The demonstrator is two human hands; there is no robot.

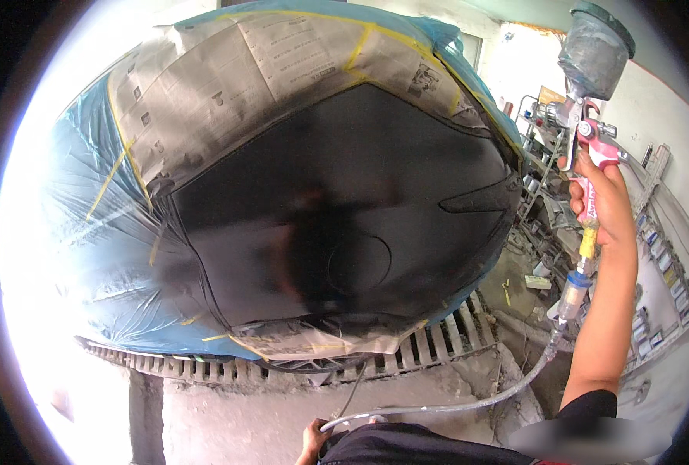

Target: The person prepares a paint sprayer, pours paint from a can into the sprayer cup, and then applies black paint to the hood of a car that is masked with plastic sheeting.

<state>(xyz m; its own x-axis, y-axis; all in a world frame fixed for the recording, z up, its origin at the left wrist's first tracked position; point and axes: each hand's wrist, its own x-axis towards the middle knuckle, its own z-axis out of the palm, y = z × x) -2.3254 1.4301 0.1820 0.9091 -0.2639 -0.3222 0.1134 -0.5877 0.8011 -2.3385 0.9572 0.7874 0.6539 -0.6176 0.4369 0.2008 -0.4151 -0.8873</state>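
Observation:
My right hand [604,198], raised at the right, is closed round the red and silver handle of a spray gun [584,136]. A dark paint cup [596,50] sits on top of the gun. Below the handle, a clear filter with a blue collar [573,288] joins it to a grey air hose [468,404]. That hose curves down and left to my left hand [312,442], which is closed on it close to my body. Before me is a glossy black car panel [282,170] with a round outline in it; it mirrors a dark shape. The gun is apart from the panel.
Printed masking paper [205,85], yellow tape [360,46] and blue plastic sheeting [112,256] surround the panel. A slatted floor grate [445,341] runs under the car. Shelves of cans [666,263] line the right wall, with cluttered racks [542,194] behind the gun.

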